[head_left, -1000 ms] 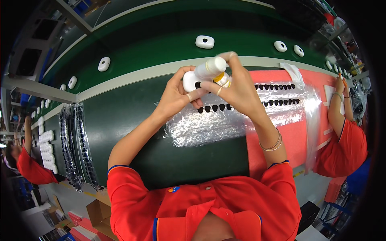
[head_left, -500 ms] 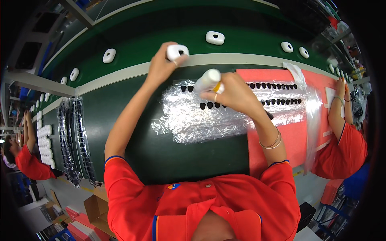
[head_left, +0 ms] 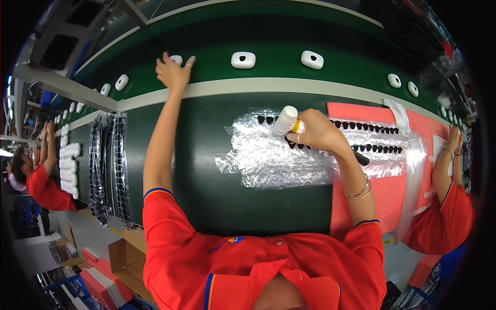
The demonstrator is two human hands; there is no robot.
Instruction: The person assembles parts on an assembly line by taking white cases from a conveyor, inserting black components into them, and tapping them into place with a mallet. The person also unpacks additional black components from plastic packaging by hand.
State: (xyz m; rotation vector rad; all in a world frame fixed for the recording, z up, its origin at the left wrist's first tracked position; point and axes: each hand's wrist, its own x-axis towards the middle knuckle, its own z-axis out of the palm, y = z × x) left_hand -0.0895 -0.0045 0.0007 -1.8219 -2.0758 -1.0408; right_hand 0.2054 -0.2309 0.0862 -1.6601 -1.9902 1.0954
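Note:
My left hand reaches over the green belt with fingers spread around a small white rounded case, partly hidden by the hand. To its right on the belt sit a white case with a black patch and another like it. My right hand is closed around a white bottle, tilted over clear plastic film. Yellow shows beside the bottle at my fingers. Rows of small black pads lie on the film. A black rod-like handle shows by my right wrist; I cannot tell if I hold it.
A pink foam sheet lies under the film's right part. Black strips in film and stacked white cases are at left. A pale rail edges the belt. Co-workers in red work at far left and right.
My left hand has let go of a white case, now on the belt, and moved left to another. My right hand still holds the bottle. The whole view has shifted.

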